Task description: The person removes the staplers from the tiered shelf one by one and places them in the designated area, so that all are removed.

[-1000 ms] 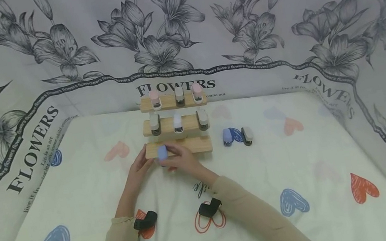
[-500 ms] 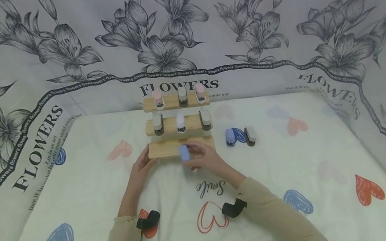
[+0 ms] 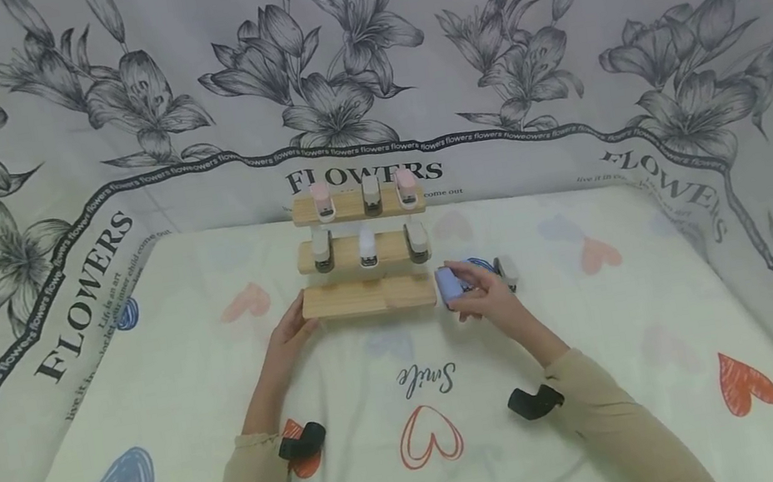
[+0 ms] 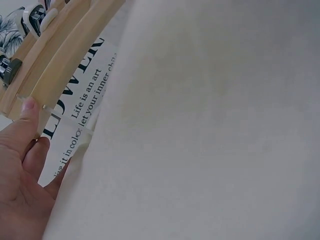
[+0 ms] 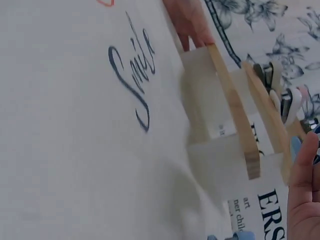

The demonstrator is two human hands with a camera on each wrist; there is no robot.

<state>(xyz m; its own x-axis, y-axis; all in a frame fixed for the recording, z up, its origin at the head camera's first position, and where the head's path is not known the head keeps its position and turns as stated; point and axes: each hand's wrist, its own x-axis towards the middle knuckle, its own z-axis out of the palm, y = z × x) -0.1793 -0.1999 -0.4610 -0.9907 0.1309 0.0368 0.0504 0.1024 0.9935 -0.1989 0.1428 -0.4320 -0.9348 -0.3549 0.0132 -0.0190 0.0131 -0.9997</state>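
A three-tier wooden display stand (image 3: pixel 368 296) stands at the back of the table. My left hand (image 3: pixel 289 334) grips the left end of its lowest shelf. In the left wrist view the left thumb (image 4: pixel 29 107) lies on that shelf's end, the other fingers below. Just right of the shelf, my right hand (image 3: pixel 495 304) pinches a small blue stapler (image 3: pixel 450 287). A second blue stapler, beside it, is mostly hidden by that hand. A grey mini stapler (image 3: pixel 507 272) stands beyond the right fingers. In the right wrist view only part of the right hand (image 5: pixel 304 192) shows.
On the middle shelf are two grey staplers and a pale lilac stapler (image 3: pixel 367 248). The top shelf bears two pink staplers and a grey stapler (image 3: pixel 371 194). A heart-print cloth (image 3: pixel 364 480) covers the table; a floral curtain (image 3: pixel 180 88) hangs behind.
My right hand has carried the blue stapler rightward from in front of the lowest shelf to beyond its right end. My left hand stays on the shelf's left end.
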